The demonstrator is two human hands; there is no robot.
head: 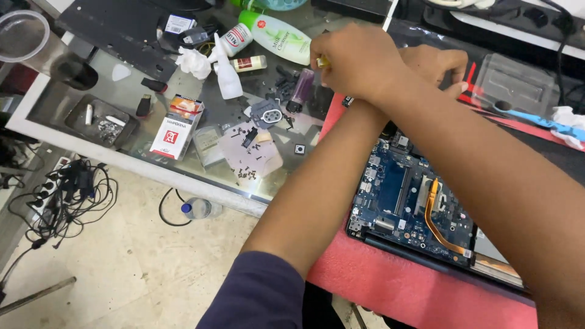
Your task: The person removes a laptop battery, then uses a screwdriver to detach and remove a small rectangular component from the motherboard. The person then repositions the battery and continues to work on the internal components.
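Your left hand [356, 64] is curled into a fist over the far edge of the opened laptop [414, 207], its fingers pinched around a small yellow-tipped tool [321, 61] that only just peeks out by the thumb; what kind of tool it is you cannot tell from here. Your right hand [436, 66] sits just behind the left, touching it, with its fingers bent down toward the same spot. Whether it grips anything is hidden by the left hand and your forearm.

The laptop lies with its cover off on a pink mat [390, 277], which laps over the edge of the glass table [122, 159]. You see its blue board [390, 189] bare, with a copper pipe [434, 213] curving across it. Your forearms cross above the board's upper part.

To the left of your hands, on the glass, lie a purple lighter [302, 88], a small white dropper bottle [228, 78], a white and green lotion bottle [277, 35] on its side, a crumpled tissue [194, 62] and a red and white box [177, 127]. Loose black screws [247, 173] are scattered near a grey plastic part [267, 114]. A dark tray [101, 123] sits nearer the table's left edge, and a clear cup [23, 36] stands at the far corner.

On the floor below lie a plastic water bottle [201, 208] and a power strip [52, 189] tangled in cables.
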